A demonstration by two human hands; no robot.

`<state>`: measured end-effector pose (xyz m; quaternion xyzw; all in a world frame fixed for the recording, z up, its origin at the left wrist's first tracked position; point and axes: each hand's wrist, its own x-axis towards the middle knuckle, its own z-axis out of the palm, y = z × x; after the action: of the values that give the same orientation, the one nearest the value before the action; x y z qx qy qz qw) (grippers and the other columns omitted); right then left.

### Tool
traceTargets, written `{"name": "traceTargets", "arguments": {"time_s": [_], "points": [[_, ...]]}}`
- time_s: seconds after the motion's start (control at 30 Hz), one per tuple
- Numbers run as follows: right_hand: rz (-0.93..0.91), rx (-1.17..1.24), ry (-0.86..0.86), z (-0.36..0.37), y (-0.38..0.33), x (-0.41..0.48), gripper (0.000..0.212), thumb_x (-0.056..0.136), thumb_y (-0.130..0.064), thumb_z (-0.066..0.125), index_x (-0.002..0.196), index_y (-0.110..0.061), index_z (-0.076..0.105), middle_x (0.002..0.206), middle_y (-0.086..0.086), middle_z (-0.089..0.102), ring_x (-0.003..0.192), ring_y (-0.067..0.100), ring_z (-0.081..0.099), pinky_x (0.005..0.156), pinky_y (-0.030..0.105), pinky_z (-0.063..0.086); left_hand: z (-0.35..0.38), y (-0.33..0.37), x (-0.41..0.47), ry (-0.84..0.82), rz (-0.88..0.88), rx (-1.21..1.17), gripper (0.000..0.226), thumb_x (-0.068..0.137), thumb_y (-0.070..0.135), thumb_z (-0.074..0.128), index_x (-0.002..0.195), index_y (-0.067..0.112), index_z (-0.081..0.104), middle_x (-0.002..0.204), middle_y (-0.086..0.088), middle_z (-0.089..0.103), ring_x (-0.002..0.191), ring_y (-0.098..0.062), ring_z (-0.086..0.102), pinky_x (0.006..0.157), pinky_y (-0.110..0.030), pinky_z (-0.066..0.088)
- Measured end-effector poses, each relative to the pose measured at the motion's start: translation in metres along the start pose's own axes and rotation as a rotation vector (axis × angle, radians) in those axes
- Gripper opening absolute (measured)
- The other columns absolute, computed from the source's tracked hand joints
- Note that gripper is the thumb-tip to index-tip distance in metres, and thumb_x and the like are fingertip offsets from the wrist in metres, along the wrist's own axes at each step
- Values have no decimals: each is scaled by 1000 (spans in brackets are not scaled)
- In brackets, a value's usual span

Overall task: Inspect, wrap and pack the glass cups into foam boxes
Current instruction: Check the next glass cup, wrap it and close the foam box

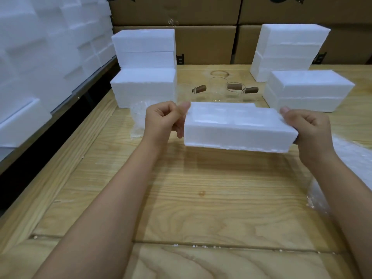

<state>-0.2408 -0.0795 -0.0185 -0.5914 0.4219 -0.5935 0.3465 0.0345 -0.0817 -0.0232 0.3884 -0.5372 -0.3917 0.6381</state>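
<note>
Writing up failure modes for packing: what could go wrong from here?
1. The foam box is held above the table only at its short ends, by the left hand and right hand; it could slip and drop.
2. Unwrapped glass cups stand close behind it; moving the foam box forward might knock them.

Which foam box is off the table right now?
The foam box at front centre, gripped at its ends by the left hand and right hand. The left stacks and right stacks all sit on the wooden table.
</note>
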Motion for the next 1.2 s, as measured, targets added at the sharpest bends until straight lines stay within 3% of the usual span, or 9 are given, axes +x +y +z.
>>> {"name": "traceTargets", "arguments": {"time_s": [0.07,0.23,0.47,0.6,0.7,0.87,1.0,1.1,1.2], "points": [[-6,-6,-117,-7,0,1,44,83,-21,55,40,-19,46,40,-15,37,37,3,34,39,10,28,-7,0,1,-118,-78,12,43,80,12,66,41,22,52,41,10,48,35,-7,44,40,-15,35],[102,-97,-334,-19,8,3,43,89,-1,56,48,-9,45,44,-3,42,38,8,37,39,14,29,-25,-2,-2,-332,-273,150,30,72,16,72,46,17,57,45,1,54,38,-12,52,41,-18,38],[200,-303,-424,-22,17,-2,45,91,-8,58,48,-13,48,43,4,46,41,18,38,45,24,31,-29,-5,-4,-404,-332,296,27,78,11,77,59,1,60,56,-10,66,46,-18,62,44,-24,49],[228,-319,-403,-19,15,-2,47,91,-8,58,47,-12,45,44,0,43,41,14,39,44,22,33,-27,-5,-5,-40,33,508,45,71,33,78,55,0,50,53,-13,55,50,-23,52,50,-33,39],[175,-360,-292,-15,10,-3,52,93,-15,58,46,-13,36,45,-4,34,43,12,31,48,23,30,-42,-3,-1,295,419,651,36,73,39,74,84,14,52,86,8,52,77,-20,52,67,-25,42],[-34,-446,-90,7,-1,2,48,94,-20,55,57,6,40,50,9,39,48,12,34,53,25,30,-74,-21,7,270,-56,710,109,65,39,86,148,26,17,146,0,28,137,-22,30,114,-40,27],[-54,-450,-134,31,-7,9,44,94,-23,56,59,3,51,45,-10,53,42,0,46,45,7,32,-78,-32,19,247,-233,683,107,65,34,87,149,20,23,136,3,46,121,-10,43,96,-23,34],[-67,-457,-172,49,-11,11,43,95,-24,56,60,1,55,46,-9,54,44,0,47,45,8,31,-76,-35,19,250,-170,725,74,63,36,87,126,21,51,111,9,57,103,-12,57,74,-15,39],[-89,-468,-175,63,-15,8,38,94,-24,56,65,0,59,55,-1,58,50,2,49,48,10,32,-65,-29,18,263,-85,699,66,60,39,87,114,31,50,106,15,58,93,-1,56,69,-5,38]]}}
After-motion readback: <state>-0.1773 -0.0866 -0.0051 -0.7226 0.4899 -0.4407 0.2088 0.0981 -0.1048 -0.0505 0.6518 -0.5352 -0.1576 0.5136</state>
